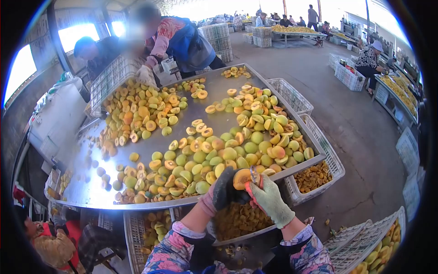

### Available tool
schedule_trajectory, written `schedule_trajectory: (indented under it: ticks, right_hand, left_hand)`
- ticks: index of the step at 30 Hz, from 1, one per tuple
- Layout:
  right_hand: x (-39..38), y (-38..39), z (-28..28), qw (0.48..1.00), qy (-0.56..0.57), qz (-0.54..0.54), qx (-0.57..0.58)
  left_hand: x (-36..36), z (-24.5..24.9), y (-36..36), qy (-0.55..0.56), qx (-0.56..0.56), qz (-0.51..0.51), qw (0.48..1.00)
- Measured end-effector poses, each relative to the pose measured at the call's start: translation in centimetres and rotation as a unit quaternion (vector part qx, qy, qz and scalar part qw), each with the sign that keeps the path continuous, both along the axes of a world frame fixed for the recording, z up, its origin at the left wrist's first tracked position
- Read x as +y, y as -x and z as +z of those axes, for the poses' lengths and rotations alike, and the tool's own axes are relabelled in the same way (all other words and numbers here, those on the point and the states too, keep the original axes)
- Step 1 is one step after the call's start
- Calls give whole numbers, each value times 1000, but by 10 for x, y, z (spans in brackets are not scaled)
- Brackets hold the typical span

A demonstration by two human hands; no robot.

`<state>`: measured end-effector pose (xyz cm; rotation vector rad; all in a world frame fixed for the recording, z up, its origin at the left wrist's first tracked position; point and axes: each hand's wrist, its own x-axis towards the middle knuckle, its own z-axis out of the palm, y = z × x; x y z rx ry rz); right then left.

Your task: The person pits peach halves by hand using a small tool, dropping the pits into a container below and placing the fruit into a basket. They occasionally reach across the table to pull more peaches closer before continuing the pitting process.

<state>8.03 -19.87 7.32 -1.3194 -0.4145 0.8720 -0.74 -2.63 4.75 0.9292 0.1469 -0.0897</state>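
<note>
My left hand, in a dark glove, holds a halved peach with its cut orange face showing. My right hand, in a pale glove with red at the fingers, is closed on a small tool whose ring-like metal end touches the fruit's right side. Both hands are just over the near edge of a metal table. Many halved fruits lie heaped on that table. Below my hands a crate holds brown-orange pieces.
Across the table a person and another person tip a white crate of fruit. Crates line the right side; another stands at lower right. A seated person is at lower left.
</note>
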Motion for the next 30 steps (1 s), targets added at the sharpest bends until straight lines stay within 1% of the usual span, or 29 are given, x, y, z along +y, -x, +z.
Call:
schedule_trajectory:
  ticks: [1,2,3,5,6,7,8,9,10,11,12,13,14,15,16,17,18,19,20,21,22,23,24,25,26,27,28,29,30]
  right_hand:
    - [2,1,0,1000,3,1,1]
    - [4,1,1,999,19,13,-28]
    - [6,2,1,998,35,24,-56]
    - [11,3,0,997,46,21,-60]
    - [14,2,0,996,53,18,-66]
    - [17,0,-1,996,54,19,-66]
    - [20,-1,-3,995,64,-13,-77]
    - [22,-1,-6,993,73,-44,-87]
    - [23,-1,-10,993,72,-41,-87]
    - [22,1,-12,972,81,-35,-219]
    - [24,1,-11,933,89,-29,-347]
    - [23,5,-5,928,144,3,-343]
    - [24,6,-7,928,145,3,-342]
    - [26,7,-11,917,163,28,-362]
    - [28,8,-14,905,181,52,-381]
    - [30,10,-17,906,184,56,-377]
    - [31,11,-16,906,186,56,-377]
    - [33,12,-16,893,192,45,-405]
    - [34,13,-15,879,197,35,-433]
    - [35,14,-17,879,198,35,-433]
    - [36,16,-18,867,197,27,-457]
    - [37,17,-21,855,195,19,-481]
    - [38,18,-23,855,195,19,-480]
    - [38,19,-25,849,203,19,-488]
    - [39,20,-28,843,211,19,-495]
    - [41,21,-31,843,211,18,-494]
    - [42,21,-34,844,209,18,-494]
    - [43,21,-37,845,206,17,-494]
    - [43,21,-39,846,206,16,-492]
  left_hand:
    - [2,-5,0,0,54,37,998]
    - [4,-7,-1,-1,108,74,991]
    - [4,-10,0,2,110,74,991]
    - [3,-13,1,-23,92,168,981]
    - [6,-14,0,-21,92,168,981]
    - [11,-14,-2,-109,41,169,979]
    - [16,-14,-4,-197,-11,170,965]
    - [20,-13,-5,-284,-62,170,942]
    - [25,-12,-4,-369,-111,168,907]
    - [28,-10,-4,-450,-159,163,863]
    - [26,-10,-6,-451,-159,165,863]
    - [20,-12,-10,-422,-194,193,865]
    - [15,-11,-11,-391,-227,218,865]
    - [14,-9,-7,-389,-226,216,866]
    - [15,-4,-1,-417,-186,213,864]
    - [15,-1,3,-443,-146,211,859]
    - [18,-8,4,-442,-147,211,860]
    - [23,-21,3,-269,-98,192,938]
    - [25,-23,3,-87,-46,167,981]
    - [25,-24,4,-87,-46,167,981]
    - [25,-23,5,-263,-38,183,946]
    - [24,-22,6,-431,-29,193,881]
    - [30,-36,4,-432,-29,192,881]
    - [41,-63,1,-581,-99,224,777]
    - [44,-70,-1,-707,-167,246,642]
    - [45,-77,-1,-707,-166,244,643]
    - [44,-85,-2,-727,-188,276,600]
    - [41,-81,-3,-744,-209,308,556]
    - [37,-76,-3,-744,-208,306,556]
